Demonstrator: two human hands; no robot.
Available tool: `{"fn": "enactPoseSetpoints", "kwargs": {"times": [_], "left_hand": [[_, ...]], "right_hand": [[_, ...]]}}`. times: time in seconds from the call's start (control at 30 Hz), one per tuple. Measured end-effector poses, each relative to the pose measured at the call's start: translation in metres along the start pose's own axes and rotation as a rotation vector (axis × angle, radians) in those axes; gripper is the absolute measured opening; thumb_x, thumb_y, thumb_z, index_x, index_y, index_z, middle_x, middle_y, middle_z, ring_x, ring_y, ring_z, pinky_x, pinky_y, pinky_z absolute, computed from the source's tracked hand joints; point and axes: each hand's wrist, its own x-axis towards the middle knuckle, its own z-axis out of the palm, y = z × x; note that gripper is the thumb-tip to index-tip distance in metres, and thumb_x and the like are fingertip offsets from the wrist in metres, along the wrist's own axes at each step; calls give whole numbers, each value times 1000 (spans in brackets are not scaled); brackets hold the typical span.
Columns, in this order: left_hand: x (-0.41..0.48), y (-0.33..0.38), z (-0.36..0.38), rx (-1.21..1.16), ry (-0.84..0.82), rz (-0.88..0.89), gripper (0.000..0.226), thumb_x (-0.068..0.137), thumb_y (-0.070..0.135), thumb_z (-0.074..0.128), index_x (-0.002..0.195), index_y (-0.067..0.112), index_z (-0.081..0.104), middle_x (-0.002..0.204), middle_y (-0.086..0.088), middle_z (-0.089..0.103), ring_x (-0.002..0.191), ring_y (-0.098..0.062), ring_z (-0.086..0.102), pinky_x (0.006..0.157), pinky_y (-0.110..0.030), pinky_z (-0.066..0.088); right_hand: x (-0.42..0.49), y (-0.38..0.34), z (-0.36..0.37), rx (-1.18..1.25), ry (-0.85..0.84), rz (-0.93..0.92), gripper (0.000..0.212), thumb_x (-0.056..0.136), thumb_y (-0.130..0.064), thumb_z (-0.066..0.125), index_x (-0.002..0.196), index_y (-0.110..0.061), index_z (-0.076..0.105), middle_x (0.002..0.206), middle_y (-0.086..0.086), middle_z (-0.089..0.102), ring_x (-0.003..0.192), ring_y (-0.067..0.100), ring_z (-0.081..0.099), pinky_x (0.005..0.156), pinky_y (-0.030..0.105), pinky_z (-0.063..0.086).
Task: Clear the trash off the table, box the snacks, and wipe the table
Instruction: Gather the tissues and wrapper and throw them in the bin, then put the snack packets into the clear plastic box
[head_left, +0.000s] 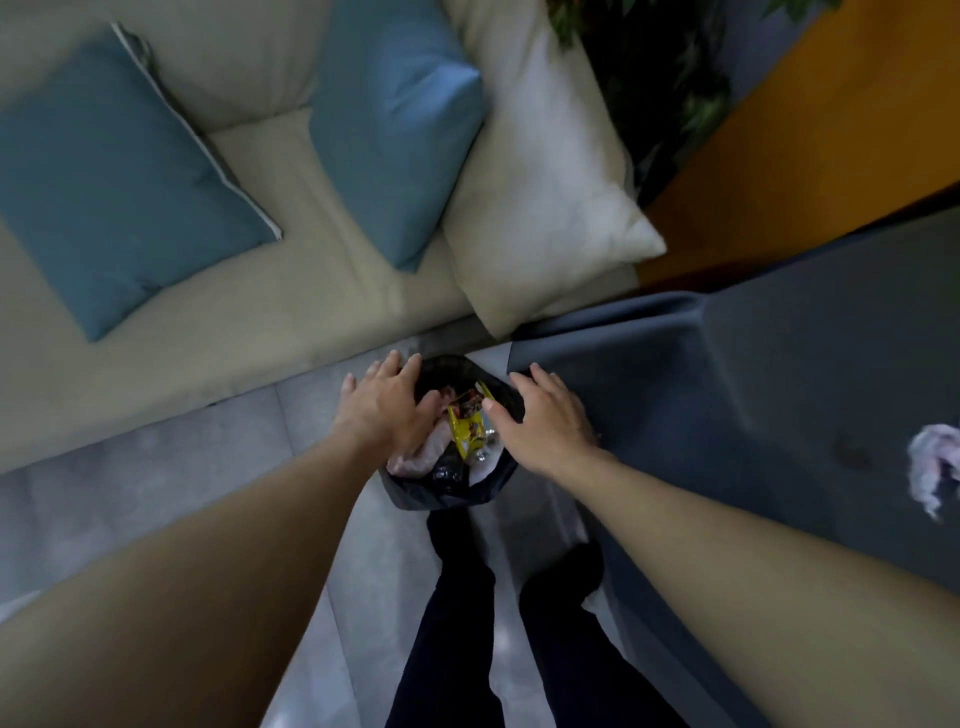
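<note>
Head view, left hand (384, 410), right hand (545, 418), spread over bin (452, 499)

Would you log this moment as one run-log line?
stage: binning trash | left hand: open over bin | right hand: open | wrapper: in bin | tissue: on table

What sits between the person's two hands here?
In the head view, a yellow snack wrapper in the black-lined trash bin, between left hand and right hand.
</note>
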Motion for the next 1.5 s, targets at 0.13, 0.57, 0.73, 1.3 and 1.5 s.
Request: {"fn": "enactPoseSetpoints", "kwargs": {"times": [0.13,0.57,0.73,1.3,1.5], "left_hand": [[-19,17,-45,31,82,21,67,101,54,33,159,23,21,167,-7,18,152,-27,19,122,-54,12],[-108,100,-168,117,282,117,66,102,53,34,159,24,20,167,-7,16,153,-27,17,123,-53,12],[-132,158,-193,127,309,243,65,103,51,32,160,24,16,168,-7,13,154,-27,14,124,-53,9],[-167,362,-126,295,159,610,76,98,58,42,160,27,11,168,-5,13,153,-28,16,122,-49,16],[-170,408,-89,406,57,699,86,96,53,56,161,25,7,168,-7,8,153,-30,13,121,-50,18]], "right_hand": [[-18,-19,-41,-28,68,-64,69,97,-62,37,153,-22,32,164,5,16,151,26,11,122,44,11],[-112,-36,-181,-36,334,-163,65,99,-58,37,151,-19,36,163,7,21,150,26,14,121,42,11],[-150,0,-222,17,414,-110,65,100,-58,36,152,-20,34,163,5,20,150,27,12,121,43,13],[-272,211,-252,181,580,297,67,98,-61,35,153,-23,32,162,4,20,149,24,15,119,45,21],[-296,272,-241,249,611,374,61,96,-58,42,147,-24,40,157,6,31,145,25,27,116,42,28]]}}
